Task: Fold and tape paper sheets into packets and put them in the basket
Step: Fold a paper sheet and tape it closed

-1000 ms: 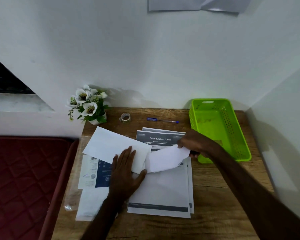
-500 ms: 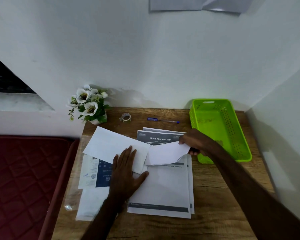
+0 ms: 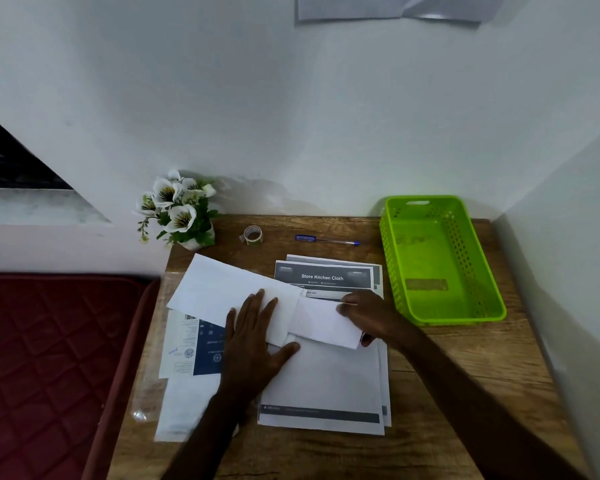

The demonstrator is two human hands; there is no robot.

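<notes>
A white paper sheet [image 3: 222, 289] lies folded across the middle of the wooden table. My left hand [image 3: 253, 341] lies flat on its centre, fingers straight, pressing it down. My right hand [image 3: 371, 317] grips the sheet's right flap [image 3: 321, 322] and has brought it over toward the left, low over the table. A small roll of clear tape [image 3: 252, 234] stands near the back edge. The green basket [image 3: 489, 271] sits at the back right with nothing in it.
A stack of printed sheets [image 3: 326, 386] lies under the folded one, and more papers [image 3: 187, 348] lie at the left. A blue pen [image 3: 326, 240] lies beside the tape. A flower pot [image 3: 184, 216] stands at the back left corner. Walls close in behind and right.
My right hand has swung the right flap down and leftward over the sheet, from raised near the basket to low on the table. The left hand has stayed pressed in place.
</notes>
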